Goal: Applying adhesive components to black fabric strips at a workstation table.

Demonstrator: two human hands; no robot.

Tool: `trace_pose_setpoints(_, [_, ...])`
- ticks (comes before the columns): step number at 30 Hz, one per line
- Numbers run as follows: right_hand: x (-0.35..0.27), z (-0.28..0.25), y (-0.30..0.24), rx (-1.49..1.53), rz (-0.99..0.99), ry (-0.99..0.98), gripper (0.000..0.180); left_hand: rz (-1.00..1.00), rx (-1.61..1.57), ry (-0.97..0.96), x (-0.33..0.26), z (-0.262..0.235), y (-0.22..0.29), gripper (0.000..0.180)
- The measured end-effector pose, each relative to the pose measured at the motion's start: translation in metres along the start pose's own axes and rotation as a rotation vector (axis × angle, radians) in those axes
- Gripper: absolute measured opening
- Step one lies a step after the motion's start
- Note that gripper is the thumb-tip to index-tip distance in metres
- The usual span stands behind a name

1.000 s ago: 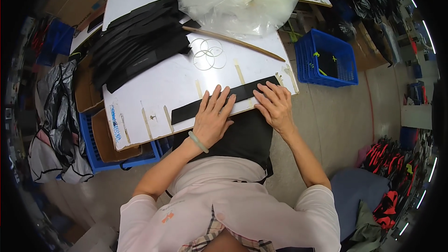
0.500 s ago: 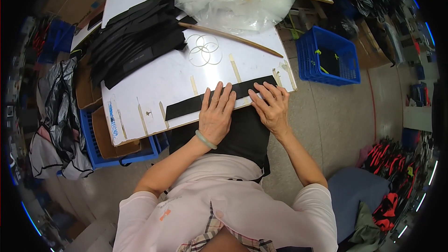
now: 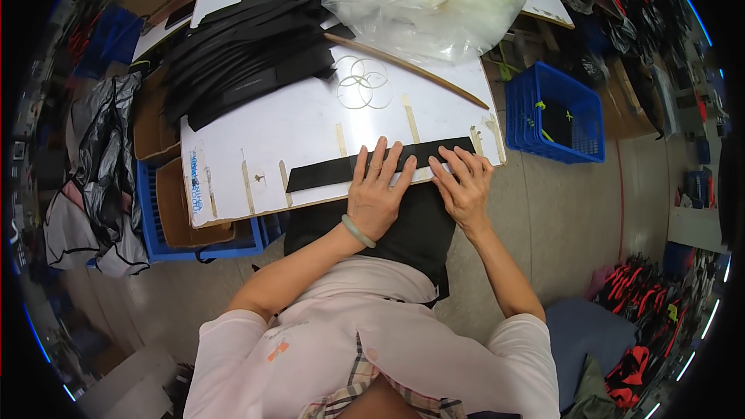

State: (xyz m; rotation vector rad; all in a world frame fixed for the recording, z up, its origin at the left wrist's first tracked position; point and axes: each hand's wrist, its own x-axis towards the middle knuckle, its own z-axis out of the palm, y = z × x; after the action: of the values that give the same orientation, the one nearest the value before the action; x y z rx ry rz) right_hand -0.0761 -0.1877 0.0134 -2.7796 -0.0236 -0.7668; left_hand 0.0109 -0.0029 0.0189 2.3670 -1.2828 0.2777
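Observation:
A long, flat black fabric strip [image 3: 322, 173] lies along the near edge of the white table [image 3: 256, 136]. My left hand [image 3: 376, 190] rests on its middle, palm down with the fingers spread. On its right part lies my right hand [image 3: 464, 186], fingers also stretched out and apart. Neither hand grips anything. A pale bangle [image 3: 358, 231] circles my left wrist. Behind the strip, bits of tan tape [image 3: 340, 140] are stuck to the tabletop.
Farther back lie a pile of black fabric strips [image 3: 248, 54], several clear thin rings [image 3: 363, 82] and a wooden stick [image 3: 411, 71]. A large clear plastic bag [image 3: 419, 8] sits at the far side. Blue crates stand right [image 3: 555, 112] and left [image 3: 155, 221], below the table.
The whole view has shifted, so the table appears slightly farther right. Both hands stay flat on the strip; the left hand's fingers are spread a little wider.

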Motion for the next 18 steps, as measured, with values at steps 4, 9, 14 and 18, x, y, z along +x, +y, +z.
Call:
trace_pose_setpoints(4, [0.0009, 0.0003, 0.0011, 0.004, -0.007, 0.014, 0.033, 0.003, -0.006, 0.044, 0.0014, 0.0071, 0.0088, 0.043])
trace_pose_setpoints(9, [0.0003, 0.0025, 0.0032, -0.003, -0.028, 0.020, 0.034, 0.035, 0.018, 0.056, 0.0025, 0.0070, 0.0075, 0.040])
trace_pose_setpoints(14, [0.0007, 0.0030, 0.0029, -0.003, -0.040, 0.008, 0.034, 0.019, 0.017, 0.068, 0.0002, 0.0091, 0.0066, 0.040])
trace_pose_setpoints(18, [-0.0001, 0.0031, 0.0036, -0.009, -0.040, 0.006, 0.034, 0.034, 0.024, 0.058, 0.0002, 0.0069, 0.0068, 0.041])
